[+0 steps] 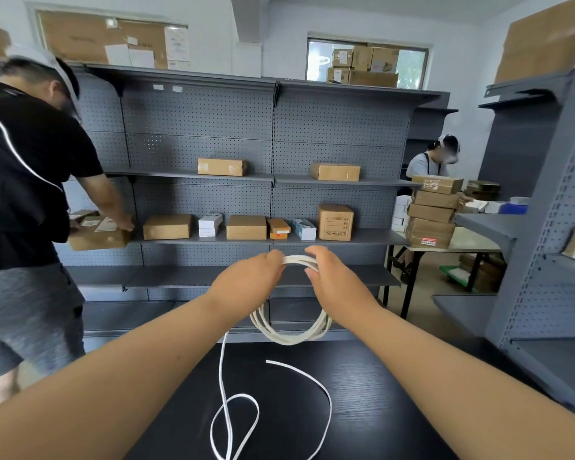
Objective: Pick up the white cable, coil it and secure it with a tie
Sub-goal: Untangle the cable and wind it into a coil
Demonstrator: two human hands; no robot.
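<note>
Head view: left hand [251,282] and right hand [334,280] pinch the top of the coiled white cable [291,340] at centre frame, its loose tail dropping beneath the left grip onto the table [395,410].

A black counter [379,410] fills the foreground. Beyond its far edge stands grey pegboard shelving [200,117]. Its middle shelf carries two cardboard boxes [222,167], well apart. The shelf below holds a row of brown cartons [246,227], small white boxes [210,224] and a taller carton [335,222] near its right end. At that shelf's left end a person in a black shirt [20,167] bends over a flat box [97,235]. At the far right, a second person [425,164] sits behind stacked cartons [434,210] on a pale table [472,242].
</note>
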